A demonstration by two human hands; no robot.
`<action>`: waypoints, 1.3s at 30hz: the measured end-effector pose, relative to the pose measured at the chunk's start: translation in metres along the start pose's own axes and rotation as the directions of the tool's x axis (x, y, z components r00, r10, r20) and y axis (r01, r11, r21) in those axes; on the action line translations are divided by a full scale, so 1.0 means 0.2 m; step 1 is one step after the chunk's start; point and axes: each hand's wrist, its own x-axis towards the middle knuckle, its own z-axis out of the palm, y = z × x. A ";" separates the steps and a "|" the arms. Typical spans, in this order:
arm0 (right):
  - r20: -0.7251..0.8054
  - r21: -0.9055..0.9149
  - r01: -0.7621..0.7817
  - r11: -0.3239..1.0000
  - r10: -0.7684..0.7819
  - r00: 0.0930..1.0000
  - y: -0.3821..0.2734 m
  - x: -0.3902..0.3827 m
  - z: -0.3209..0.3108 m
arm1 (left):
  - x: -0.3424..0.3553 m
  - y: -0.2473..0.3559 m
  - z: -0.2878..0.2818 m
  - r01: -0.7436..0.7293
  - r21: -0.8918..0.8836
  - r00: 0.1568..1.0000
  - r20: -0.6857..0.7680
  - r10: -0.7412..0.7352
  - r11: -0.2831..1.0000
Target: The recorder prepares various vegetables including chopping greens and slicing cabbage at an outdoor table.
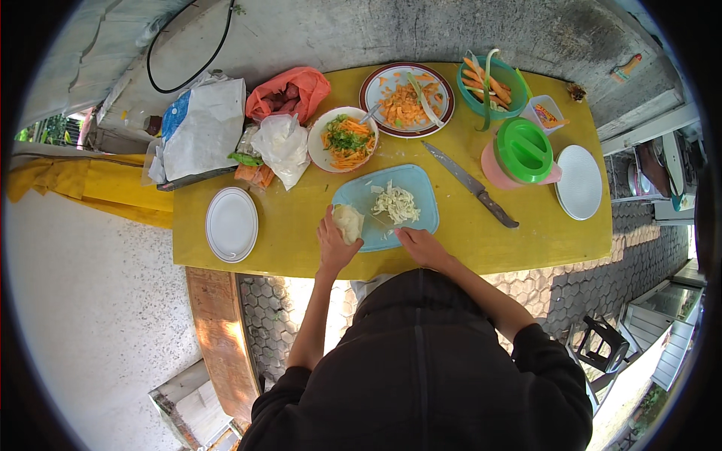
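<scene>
Black jacket nearest the camera, worn by the person. Cabbage chunk at the board's left edge; cannot tell if resting or lifted. Looks creamy white, faintly yellowish, rounded on the outer side, fairly smooth. Left hand has its grip spread around the chunk, holding it from left and below. Right hand grip is closed, holding what looks like a thin knife, handle mostly hidden, blade angled toward the chunk. Cabbage shreds just right of it: thin, pale white to light green, loose heap, few stray bits nearby. Light-blue cutting board under the shreds, rounded corners. Farther out on yellow bench: large kitchen knife right, bowl of carrot strips and chopped greens behind, brown-rimmed plate of chopped carrot beyond.
</scene>
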 end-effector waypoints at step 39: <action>0.141 -0.202 -0.200 0.959 0.231 0.963 0.05 0.08 0.13 | -0.01 0.08 0.14 -0.063 0.119 0.998 0.040 0.058 0.991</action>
